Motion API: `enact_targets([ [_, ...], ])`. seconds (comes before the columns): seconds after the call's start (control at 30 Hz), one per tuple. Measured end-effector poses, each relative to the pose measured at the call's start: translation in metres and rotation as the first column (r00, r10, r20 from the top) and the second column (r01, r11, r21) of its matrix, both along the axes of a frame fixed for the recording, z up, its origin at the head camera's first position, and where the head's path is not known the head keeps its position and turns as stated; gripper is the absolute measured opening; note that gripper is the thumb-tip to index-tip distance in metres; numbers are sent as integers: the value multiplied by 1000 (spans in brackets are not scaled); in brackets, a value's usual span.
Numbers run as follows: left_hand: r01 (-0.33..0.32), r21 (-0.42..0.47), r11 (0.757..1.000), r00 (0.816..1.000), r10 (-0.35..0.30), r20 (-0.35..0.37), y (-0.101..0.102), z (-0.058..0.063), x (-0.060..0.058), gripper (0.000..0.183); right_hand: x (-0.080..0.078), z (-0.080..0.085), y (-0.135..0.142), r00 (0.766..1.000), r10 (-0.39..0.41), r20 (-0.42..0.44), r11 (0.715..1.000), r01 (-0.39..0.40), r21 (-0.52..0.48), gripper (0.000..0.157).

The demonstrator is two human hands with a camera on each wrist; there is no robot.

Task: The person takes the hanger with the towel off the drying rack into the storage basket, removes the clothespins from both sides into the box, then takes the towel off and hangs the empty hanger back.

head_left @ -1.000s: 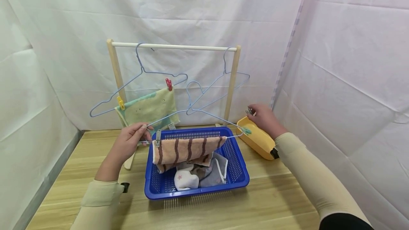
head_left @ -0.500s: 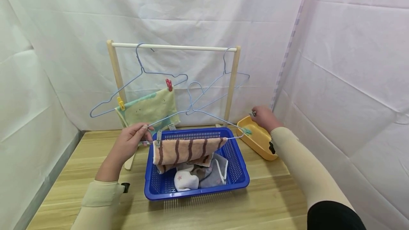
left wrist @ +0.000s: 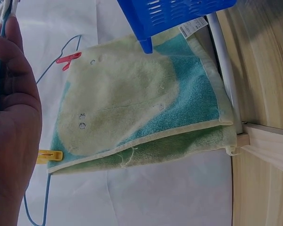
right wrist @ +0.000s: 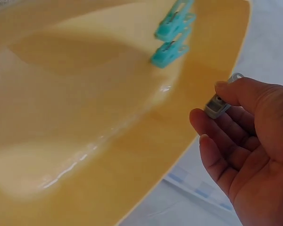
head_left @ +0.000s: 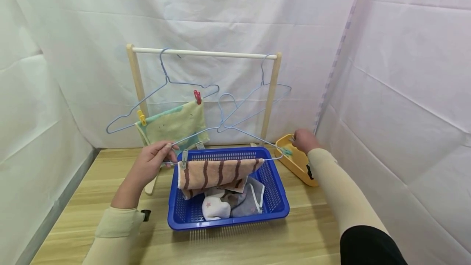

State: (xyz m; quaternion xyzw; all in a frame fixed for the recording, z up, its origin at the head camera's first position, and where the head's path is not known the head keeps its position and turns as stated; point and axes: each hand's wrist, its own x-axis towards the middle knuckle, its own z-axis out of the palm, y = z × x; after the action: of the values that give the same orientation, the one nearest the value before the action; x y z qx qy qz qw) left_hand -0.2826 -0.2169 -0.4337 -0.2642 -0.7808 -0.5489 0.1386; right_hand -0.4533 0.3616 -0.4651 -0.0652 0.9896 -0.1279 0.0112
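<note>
In the head view my left hand (head_left: pixel 149 165) grips the left end of a blue wire hanger (head_left: pixel 222 124). Over its lower bar hangs a brown-striped towel (head_left: pixel 215 174), fixed at the left by a grey clothespin (head_left: pixel 184 159). My right hand (head_left: pixel 306 141) is over the far end of a yellow tray (head_left: pixel 299 171). Between thumb and fingers it pinches another grey clothespin (right wrist: pixel 218 103), plain in the right wrist view. Two teal clothespins (right wrist: pixel 167 52) lie in the tray near it. The left wrist view shows my left hand's fingers wrapped near the blue wire.
A blue basket (head_left: pixel 283 207) below the towel holds a white cloth (head_left: pixel 216 208) and a grey cloth (head_left: pixel 248 199). Behind stands a wooden rack (head_left: pixel 270 97) with two hangers; a green towel (head_left: pixel 176 124) is clipped to one by yellow (head_left: pixel 141 117) and red (head_left: pixel 198 97) clothespins.
My right hand has lowered towards the yellow tray, still pinching the grey clothespin. The left hand, hanger and striped towel have stayed about where they were.
</note>
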Motion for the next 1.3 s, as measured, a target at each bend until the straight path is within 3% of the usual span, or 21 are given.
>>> enact_targets([
  [0.33,-4,-9,1000,1000,4,-3,2,3,1,30,-9,-23,8,1000,-11,13,999,11,32,10],
  [0.63,-3,-12,1000,1000,2,-9,4,4,0,31,-12,-30,7,999,-36,37,996,33,80,11],
  [1.1,3,-20,1000,1000,-3,-30,3,2,-1,30,-22,-42,7,992,-94,87,994,87,72,15],
  [1.3,-3,-23,1000,999,2,-32,3,3,-1,30,-20,-43,4,993,-76,92,993,67,100,16],
])
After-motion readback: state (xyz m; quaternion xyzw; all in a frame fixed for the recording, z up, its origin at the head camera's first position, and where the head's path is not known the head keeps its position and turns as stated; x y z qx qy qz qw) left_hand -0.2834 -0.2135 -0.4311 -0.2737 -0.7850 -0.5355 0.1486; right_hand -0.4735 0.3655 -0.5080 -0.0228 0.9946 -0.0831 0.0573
